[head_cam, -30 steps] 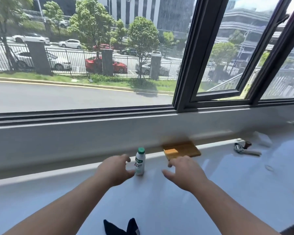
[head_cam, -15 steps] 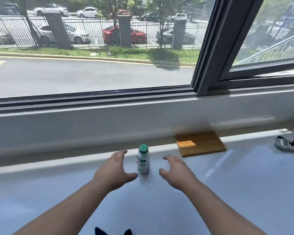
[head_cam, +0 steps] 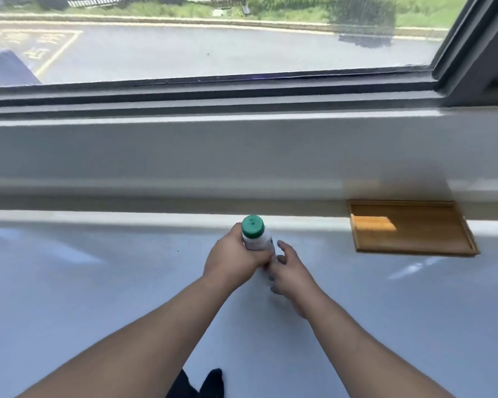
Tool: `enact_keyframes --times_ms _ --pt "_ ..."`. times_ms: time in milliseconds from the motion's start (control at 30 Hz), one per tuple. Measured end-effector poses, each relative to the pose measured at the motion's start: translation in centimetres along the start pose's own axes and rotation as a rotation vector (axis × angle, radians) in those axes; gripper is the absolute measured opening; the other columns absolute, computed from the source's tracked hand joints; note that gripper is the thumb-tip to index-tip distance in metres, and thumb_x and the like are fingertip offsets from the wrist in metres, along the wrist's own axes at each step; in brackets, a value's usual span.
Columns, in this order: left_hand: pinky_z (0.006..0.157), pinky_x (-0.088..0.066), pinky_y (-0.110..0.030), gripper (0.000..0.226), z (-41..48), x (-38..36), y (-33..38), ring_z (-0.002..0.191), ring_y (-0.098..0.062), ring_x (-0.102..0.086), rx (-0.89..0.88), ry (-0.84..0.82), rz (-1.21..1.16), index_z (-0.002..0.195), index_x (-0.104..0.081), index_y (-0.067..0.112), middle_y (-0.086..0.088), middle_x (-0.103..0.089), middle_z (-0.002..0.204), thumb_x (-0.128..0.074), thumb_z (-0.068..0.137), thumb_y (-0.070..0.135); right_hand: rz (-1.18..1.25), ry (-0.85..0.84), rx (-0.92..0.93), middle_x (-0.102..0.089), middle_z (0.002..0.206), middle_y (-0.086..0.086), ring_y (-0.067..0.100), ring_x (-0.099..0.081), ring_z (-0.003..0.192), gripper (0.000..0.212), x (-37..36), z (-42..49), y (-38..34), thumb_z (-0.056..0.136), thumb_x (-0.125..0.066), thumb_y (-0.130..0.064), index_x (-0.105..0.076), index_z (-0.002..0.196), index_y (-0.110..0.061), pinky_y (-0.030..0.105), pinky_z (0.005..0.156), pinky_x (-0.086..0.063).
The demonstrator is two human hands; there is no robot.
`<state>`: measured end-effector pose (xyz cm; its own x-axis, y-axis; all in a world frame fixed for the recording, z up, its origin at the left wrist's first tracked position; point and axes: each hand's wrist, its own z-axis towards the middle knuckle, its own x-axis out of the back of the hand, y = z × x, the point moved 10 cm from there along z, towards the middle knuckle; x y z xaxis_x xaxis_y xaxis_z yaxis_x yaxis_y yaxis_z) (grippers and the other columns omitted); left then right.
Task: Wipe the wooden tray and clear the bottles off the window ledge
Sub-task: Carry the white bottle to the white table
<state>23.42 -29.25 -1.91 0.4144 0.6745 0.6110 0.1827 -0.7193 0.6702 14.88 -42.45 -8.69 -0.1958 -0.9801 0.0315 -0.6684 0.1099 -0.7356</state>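
half a second ago both hands hovered on either side of the small white plastic bottle with the green screw cap (head_cam: 255, 235), neither one touching it. now the left hand (head_cam: 232, 258) is wrapped around the bottle's body, fingers curled across the front and thumb at the near side, so the grip is closed on it. the bottle is upright, its cap showing above the fingers; whether its base touches the ledge is hidden by the hands. the right hand (head_cam: 291, 272) has come in close on the bottle's right, fingers loosely spread and slightly bent, holding nothing; its fingertips lie just beside the left hand's fingers, and i cannot tell whether they touch the bottle. the view has also tipped further down, so less of the street shows than before.

the bottle is over the glossy white window ledge (head_cam: 98, 282), near its back edge. the flat rectangular wooden tray with a low rim (head_cam: 414, 234) lies to the right, well apart from the bottle, its far edge against the grey wall under the window, with a bright patch of sun on its left part. above runs the dark window frame (head_cam: 213, 93), with the grey road beyond the glass. a dark piece of cloth (head_cam: 202, 383) shows at the bottom edge between the forearms. nothing lies between bottle and tray.
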Motion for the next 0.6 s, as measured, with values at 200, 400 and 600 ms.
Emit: enact_keyframes --times_ms 200,400,600 --pt "0.053 -0.044 -0.021 0.041 -6.2 12.2 -3.1 0.072 0.011 -0.062 0.01 0.157 -0.034 0.096 -0.056 0.053 0.031 -0.068 0.082 -0.075 0.06 0.061 -0.061 -0.209 0.102 -0.064 0.131 0.001 0.024 -0.068 0.097 0.08 -10.8 -4.5 -5.6 0.073 -0.066 -0.032 -0.042 0.149 -0.033 0.043 0.084 -0.057" --pt "0.063 -0.052 -0.025 0.047 -19.5 29.6 -12.0 0.078 0.007 -0.065 0.053 0.413 -0.079 0.104 -0.059 0.051 0.024 -0.072 0.09 -0.073 0.061 0.061 -0.245 -0.482 0.27 -0.069 0.12 -0.008 0.011 -0.068 0.091 0.052 -29.8 -15.5 -9.4 0.087 -0.072 -0.034 -0.052 0.134 -0.042 0.037 0.083 -0.054" --pt "0.066 -0.053 -0.027 0.056 -38.0 44.4 -24.3 0.079 0.004 -0.064 0.114 0.648 -0.109 0.107 -0.058 0.045 0.021 -0.069 0.092 -0.068 0.056 0.068 -0.435 -0.733 0.42 -0.067 0.124 0.0 -0.007 -0.067 0.071 0.066 -49.6 -32.0 -7.8 0.071 -0.067 -0.036 -0.052 0.135 -0.037 0.024 0.07 -0.05"
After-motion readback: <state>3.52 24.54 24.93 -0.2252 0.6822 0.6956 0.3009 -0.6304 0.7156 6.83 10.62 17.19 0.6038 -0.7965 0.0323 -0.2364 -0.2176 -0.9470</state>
